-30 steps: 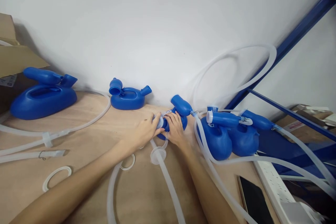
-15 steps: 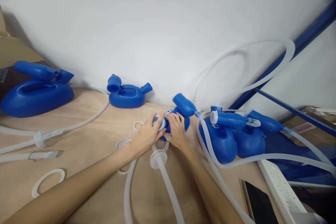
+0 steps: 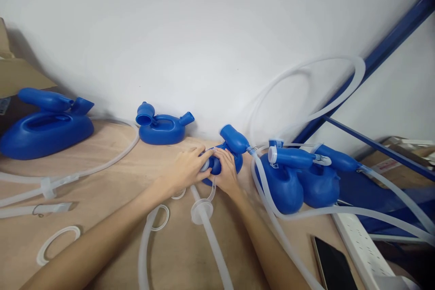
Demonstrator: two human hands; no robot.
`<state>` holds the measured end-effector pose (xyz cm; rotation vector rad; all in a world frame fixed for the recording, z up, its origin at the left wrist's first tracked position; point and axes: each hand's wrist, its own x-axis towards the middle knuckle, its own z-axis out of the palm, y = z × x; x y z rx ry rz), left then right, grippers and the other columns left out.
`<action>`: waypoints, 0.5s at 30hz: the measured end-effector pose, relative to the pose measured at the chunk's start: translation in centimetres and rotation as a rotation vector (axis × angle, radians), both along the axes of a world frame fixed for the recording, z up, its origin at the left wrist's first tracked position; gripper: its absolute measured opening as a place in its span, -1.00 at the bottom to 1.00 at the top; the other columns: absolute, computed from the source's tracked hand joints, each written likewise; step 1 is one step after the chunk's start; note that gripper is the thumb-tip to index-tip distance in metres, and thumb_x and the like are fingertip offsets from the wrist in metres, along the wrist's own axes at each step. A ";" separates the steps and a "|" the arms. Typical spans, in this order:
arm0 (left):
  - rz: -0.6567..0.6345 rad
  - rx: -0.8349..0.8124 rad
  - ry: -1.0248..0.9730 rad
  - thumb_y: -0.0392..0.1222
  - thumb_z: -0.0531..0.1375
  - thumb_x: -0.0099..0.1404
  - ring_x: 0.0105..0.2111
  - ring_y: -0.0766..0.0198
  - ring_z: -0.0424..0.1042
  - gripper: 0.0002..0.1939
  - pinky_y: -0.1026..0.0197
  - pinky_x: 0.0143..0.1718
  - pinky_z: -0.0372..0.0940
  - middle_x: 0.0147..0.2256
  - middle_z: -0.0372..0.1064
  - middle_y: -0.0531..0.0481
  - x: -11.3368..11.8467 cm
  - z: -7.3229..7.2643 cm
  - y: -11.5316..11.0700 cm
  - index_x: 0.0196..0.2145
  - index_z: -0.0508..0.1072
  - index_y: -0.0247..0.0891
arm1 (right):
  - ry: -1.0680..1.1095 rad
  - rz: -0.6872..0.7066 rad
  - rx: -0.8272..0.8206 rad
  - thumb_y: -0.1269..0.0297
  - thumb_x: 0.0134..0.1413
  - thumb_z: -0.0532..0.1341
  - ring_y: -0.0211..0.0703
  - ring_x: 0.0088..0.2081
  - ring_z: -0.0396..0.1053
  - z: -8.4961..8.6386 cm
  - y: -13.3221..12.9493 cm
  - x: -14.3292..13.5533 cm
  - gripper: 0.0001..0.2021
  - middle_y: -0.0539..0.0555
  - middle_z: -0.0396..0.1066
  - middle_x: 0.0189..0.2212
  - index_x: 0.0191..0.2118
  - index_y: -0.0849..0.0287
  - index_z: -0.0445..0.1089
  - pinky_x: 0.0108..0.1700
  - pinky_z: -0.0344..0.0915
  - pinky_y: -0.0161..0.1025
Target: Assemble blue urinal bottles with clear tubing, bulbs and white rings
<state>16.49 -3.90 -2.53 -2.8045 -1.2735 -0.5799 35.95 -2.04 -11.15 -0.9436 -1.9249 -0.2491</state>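
Note:
Both of my hands are on a blue plastic urinal bottle (image 3: 215,165) near the table's middle, close to the wall. My left hand (image 3: 186,170) has its thumb and fingers curled around a whitish cap (image 3: 205,166) at the bottle's mouth. Fingers of my right hand (image 3: 227,170) are bent over the blue body beside it, thumb below. How far the cap is seated is hidden by the fingers. A thin strap hangs under the hands, beside a clear tube (image 3: 214,249) carrying a translucent disc (image 3: 201,211). Behind the right hand rises a blue funnel-shaped piece (image 3: 234,139) with a tube on its narrow end.
More urinal bottles stand at the left (image 3: 47,138), back (image 3: 162,130) and right (image 3: 280,186). White rings (image 3: 57,244) and looping tubes (image 3: 340,210) lie about. A phone (image 3: 335,263) and power strip (image 3: 362,240) occupy the front right, near a blue metal frame (image 3: 384,41).
The tube end by my left forearm has shifted left, and the rings there have changed position or become covered. My left hand's fingers have moved slightly on the cap. The view has shifted slightly.

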 end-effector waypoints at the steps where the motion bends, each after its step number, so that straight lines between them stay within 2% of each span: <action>1: -0.020 -0.021 -0.032 -0.12 0.23 0.35 -0.05 0.00 0.47 -0.50 0.06 -0.13 0.40 0.01 0.42 -0.16 0.0 0.1 0.2 0.22 0.32 -0.20 | 0.051 0.008 0.008 0.13 0.10 0.32 0.15 0.13 0.45 -0.1 0.0 0.0 -0.45 0.24 0.50 0.05 0.18 0.11 0.23 0.30 0.26 0.20; 5: -0.089 -0.103 -0.172 -0.20 0.23 0.29 0.01 0.01 0.45 -0.57 0.04 -0.04 0.36 0.02 0.44 -0.14 -0.1 0.0 0.6 0.11 0.34 -0.22 | 0.121 -0.041 -0.049 0.09 0.06 0.39 0.21 0.27 0.34 0.2 -0.2 0.0 -0.29 0.34 0.33 0.23 0.27 0.13 0.14 0.28 0.32 0.21; 7: -0.097 -0.119 -0.183 -0.21 0.22 0.30 -0.02 0.02 0.46 -0.61 0.04 -0.05 0.35 0.00 0.46 -0.13 -0.1 0.0 0.6 0.07 0.35 -0.22 | 0.062 -0.070 -0.073 0.11 0.07 0.38 0.24 0.29 0.31 0.3 -0.4 0.1 -0.39 0.33 0.29 0.26 0.21 0.12 0.25 0.30 0.30 0.21; 10: -0.081 -0.111 -0.169 -0.20 0.22 0.30 -0.01 0.00 0.47 -0.63 0.04 -0.05 0.35 -0.01 0.47 -0.15 -0.1 -0.1 0.5 0.06 0.35 -0.23 | 0.010 -0.064 -0.053 0.14 0.11 0.36 0.21 0.21 0.39 0.3 -0.5 0.2 -0.61 0.26 0.40 0.17 0.04 0.09 0.39 0.34 0.26 0.21; 15: -0.048 -0.108 -0.123 -0.16 0.21 0.33 0.04 -0.03 0.46 -0.64 0.03 -0.03 0.35 0.05 0.46 -0.18 0.1 0.0 0.3 0.06 0.33 -0.25 | 0.071 -0.015 0.010 0.14 0.15 0.32 0.16 0.18 0.44 0.1 -0.3 0.2 -0.69 0.26 0.46 0.13 -0.02 0.11 0.43 0.34 0.24 0.20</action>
